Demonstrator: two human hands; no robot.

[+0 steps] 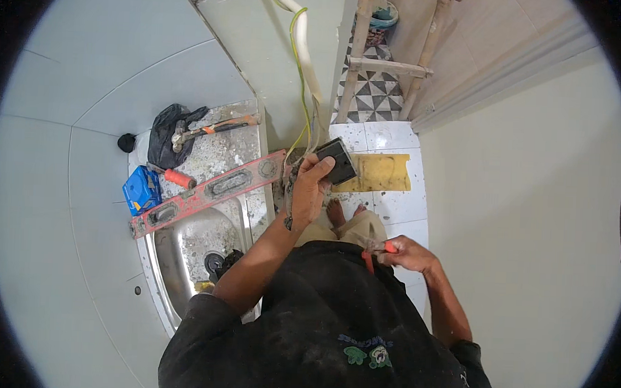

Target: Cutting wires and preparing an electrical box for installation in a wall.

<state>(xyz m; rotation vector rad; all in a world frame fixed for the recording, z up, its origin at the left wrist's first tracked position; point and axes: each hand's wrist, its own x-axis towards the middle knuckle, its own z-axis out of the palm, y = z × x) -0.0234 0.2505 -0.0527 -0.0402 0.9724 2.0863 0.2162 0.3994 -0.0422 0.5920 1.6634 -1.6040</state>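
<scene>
Gripping a dark grey square switch plate (337,160), the left hand (309,191) closes its fingers over the plate's near edge and holds it up against the pale wall corner, right where the yellow-green wires (301,69) and a white conduit (304,44) run down and meet it. The right hand (406,254) is curled shut around the orange-handled pliers (374,251), held low beside the person's thigh, well apart from the plate. Open room is tight: the wall corner stands just left of the plate, and a pale wall rises on the right, leaving only a narrow strip of white floor tiles (379,138) between them, where a yellow board (381,173) lies just beside the plate and the person's bare foot (335,214) stands. Further along the strip, a wooden ladder (389,59) leans over black-and-white patterned tiles (374,93), with a small bucket (384,13) beyond it. To the left, a dusty stainless-steel sink (183,251) sits set against grey wall tiles; a long red spirit level (210,189) lies slantwise across its drainboard, its far end near the left hand. On the drainboard rest a hammer with an orange handle (209,129), a black plastic bag (169,132) and an orange-handled tool (176,178); a blue box (141,190) sits at the sink's left edge. The basin holds debris around its drain (214,261).
</scene>
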